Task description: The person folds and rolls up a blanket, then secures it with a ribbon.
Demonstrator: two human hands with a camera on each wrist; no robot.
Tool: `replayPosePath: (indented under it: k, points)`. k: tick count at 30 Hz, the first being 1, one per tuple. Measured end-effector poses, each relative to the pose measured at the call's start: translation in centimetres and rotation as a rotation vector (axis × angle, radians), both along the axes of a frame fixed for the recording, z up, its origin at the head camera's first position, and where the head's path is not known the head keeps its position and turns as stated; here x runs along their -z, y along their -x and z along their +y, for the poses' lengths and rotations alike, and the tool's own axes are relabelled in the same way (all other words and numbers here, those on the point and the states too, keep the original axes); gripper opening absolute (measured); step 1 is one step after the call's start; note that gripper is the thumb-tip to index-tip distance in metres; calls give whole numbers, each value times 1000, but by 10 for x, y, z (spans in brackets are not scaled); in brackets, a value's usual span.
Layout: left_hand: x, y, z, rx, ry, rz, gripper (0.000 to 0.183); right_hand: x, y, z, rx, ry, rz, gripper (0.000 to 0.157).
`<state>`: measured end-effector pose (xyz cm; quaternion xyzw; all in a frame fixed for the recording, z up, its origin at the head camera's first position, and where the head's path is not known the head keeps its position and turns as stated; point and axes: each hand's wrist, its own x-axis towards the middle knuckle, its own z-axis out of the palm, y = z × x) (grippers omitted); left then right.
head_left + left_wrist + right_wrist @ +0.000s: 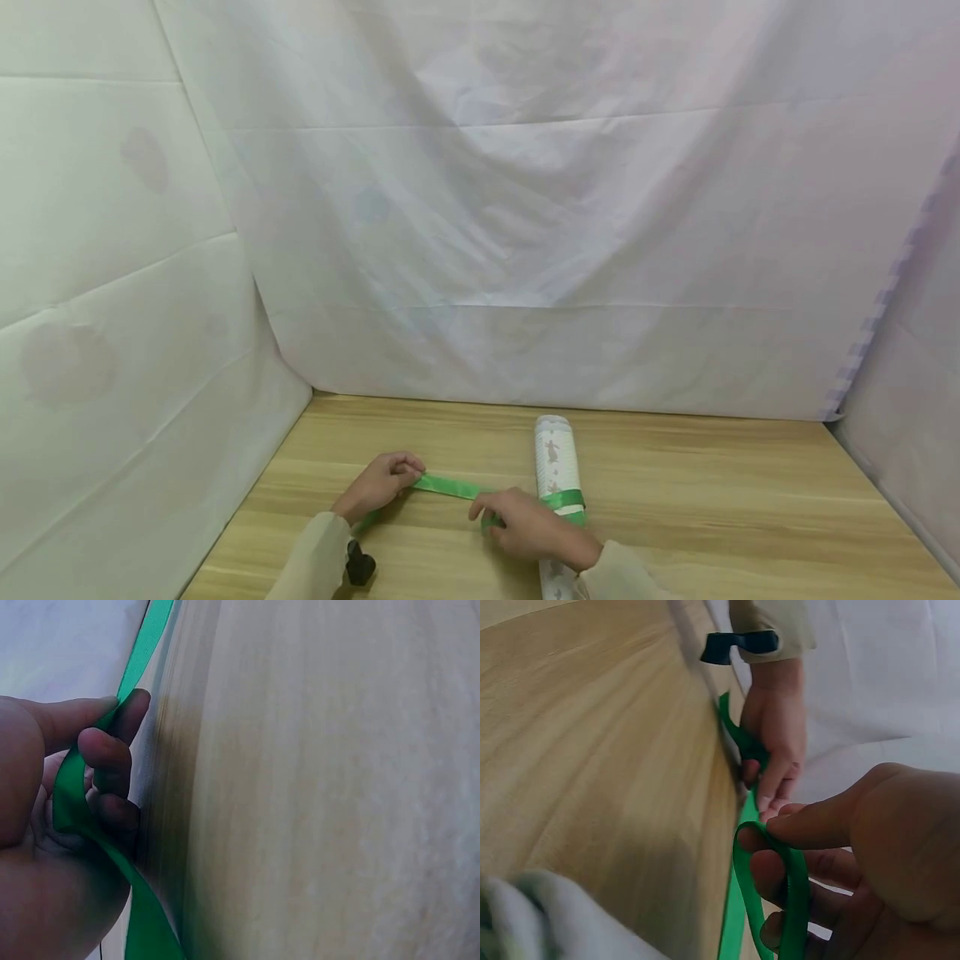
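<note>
A white roll [557,457] with printed animal figures, of soft-looking material, lies lengthwise on the table, a green ribbon [562,499] passing round its middle. My left hand [381,483] is left of the roll and pinches a ribbon length between thumb and fingers; in the left wrist view the ribbon [71,791] runs through the palm, its tail hanging below. My right hand [525,525], just beside the roll and partly in front of it, pinches a ribbon loop [799,892] between thumb and fingers. Between both hands the ribbon stretches fairly straight.
The wood-grain table [720,492] reaches back to a white cloth backdrop [525,250]. Another cloth wall [135,292] closes off the left side. A black device [360,564] is strapped at the left wrist.
</note>
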<state>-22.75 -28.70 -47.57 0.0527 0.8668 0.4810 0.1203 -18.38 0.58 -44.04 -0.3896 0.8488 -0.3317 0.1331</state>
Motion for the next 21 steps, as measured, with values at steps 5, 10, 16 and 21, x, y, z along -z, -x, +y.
replayPosePath:
  k: [5, 10, 16, 21]
  points:
    - [0, -1, 1, -8, 5, -1, 16, 10, -4, -12, -57, -100, 146, 30]
    - [0, 0, 2, 2, 17, 10, 16, 15, -10, -17, -115, -108, 167, 28]
    - [2, 0, 2, -8, 23, 8, 14, 14, -13, -15, -160, -54, 103, 23]
    - [2, 1, 1, -21, 33, 6, 17, 12, -12, -9, -147, -7, 53, 18]
